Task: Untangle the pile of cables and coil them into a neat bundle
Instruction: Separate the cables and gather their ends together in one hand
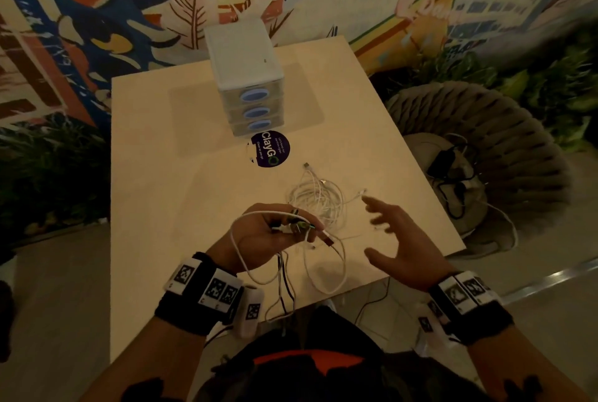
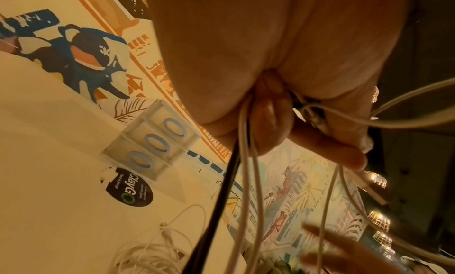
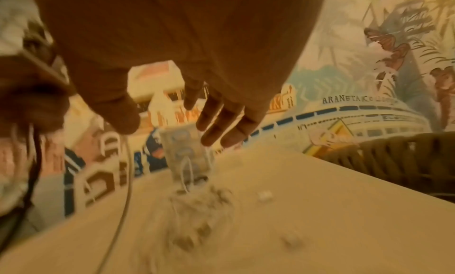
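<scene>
A tangled pile of white cables (image 1: pixel 315 199) lies on the pale table (image 1: pixel 161 191), also low in the left wrist view as the pile (image 2: pixel 147 256) and blurred in the right wrist view as the pile (image 3: pixel 199 208). My left hand (image 1: pixel 275 233) grips several cable ends, white and black; loops hang from it past the table's near edge (image 1: pixel 323 272). In the left wrist view the held strands (image 2: pixel 246 171) run down from the curled fingers (image 2: pixel 327 147). My right hand (image 1: pixel 394 239) hovers open to the right of the pile, fingers spread (image 3: pixel 221 114), holding nothing.
A small white three-drawer unit (image 1: pixel 246 84) stands at the table's back centre, with a dark round sticker (image 1: pixel 270 149) in front of it. A woven chair (image 1: pixel 485 155) with dark cables on its seat is to the right. A painted mural wall (image 1: pixel 97 13) is behind.
</scene>
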### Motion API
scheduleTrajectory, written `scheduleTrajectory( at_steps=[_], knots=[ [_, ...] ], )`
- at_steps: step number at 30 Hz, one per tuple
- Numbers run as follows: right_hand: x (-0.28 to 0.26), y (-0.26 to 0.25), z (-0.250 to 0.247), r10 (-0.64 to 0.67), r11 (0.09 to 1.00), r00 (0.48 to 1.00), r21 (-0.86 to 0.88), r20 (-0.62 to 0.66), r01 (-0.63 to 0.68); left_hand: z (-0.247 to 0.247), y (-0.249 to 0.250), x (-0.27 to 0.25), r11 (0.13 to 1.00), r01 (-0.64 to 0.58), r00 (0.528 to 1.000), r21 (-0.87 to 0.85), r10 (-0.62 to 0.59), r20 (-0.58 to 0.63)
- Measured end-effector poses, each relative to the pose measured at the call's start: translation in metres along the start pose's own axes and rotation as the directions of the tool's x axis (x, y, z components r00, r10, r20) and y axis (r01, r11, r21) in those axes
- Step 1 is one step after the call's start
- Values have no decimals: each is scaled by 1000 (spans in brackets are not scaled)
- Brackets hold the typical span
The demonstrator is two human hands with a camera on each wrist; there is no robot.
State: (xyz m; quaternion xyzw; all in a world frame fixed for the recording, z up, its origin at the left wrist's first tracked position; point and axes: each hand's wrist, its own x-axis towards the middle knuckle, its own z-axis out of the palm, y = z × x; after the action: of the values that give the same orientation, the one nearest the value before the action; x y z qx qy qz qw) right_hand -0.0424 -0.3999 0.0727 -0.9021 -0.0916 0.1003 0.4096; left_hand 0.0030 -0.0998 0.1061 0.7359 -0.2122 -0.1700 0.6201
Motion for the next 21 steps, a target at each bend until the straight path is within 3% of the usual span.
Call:
scheduleTrajectory(
  at_steps=[2,5,8,11,13,17,21],
  knots=[
    [16,-31,-3,-146,989,989,-2,-28,146,2,-1,0,999,-6,1000,-52,7,7],
    [45,-69,1,-250,967,955,0,158,253,3,0,1,993,-4,1000,-117,5,7],
    [59,-86,1,-178,984,925,58,337,168,-2,4,0,995,-7,1000,-102,9,14],
    [60,-87,-1,-136,983,911,166,389,76,-7,6,-4,993,0,1000,-116,0,-4],
    [58,-84,-2,-156,978,935,182,319,102,-10,3,-6,997,-11,1000,-78,10,-14],
    [56,-77,2,-212,968,976,152,56,201,-12,-5,-7,999,-44,999,-7,44,-30],
    [54,-72,1,-173,968,982,173,-73,183,-8,-5,-4,994,15,996,-109,-25,-90]
  ],
)
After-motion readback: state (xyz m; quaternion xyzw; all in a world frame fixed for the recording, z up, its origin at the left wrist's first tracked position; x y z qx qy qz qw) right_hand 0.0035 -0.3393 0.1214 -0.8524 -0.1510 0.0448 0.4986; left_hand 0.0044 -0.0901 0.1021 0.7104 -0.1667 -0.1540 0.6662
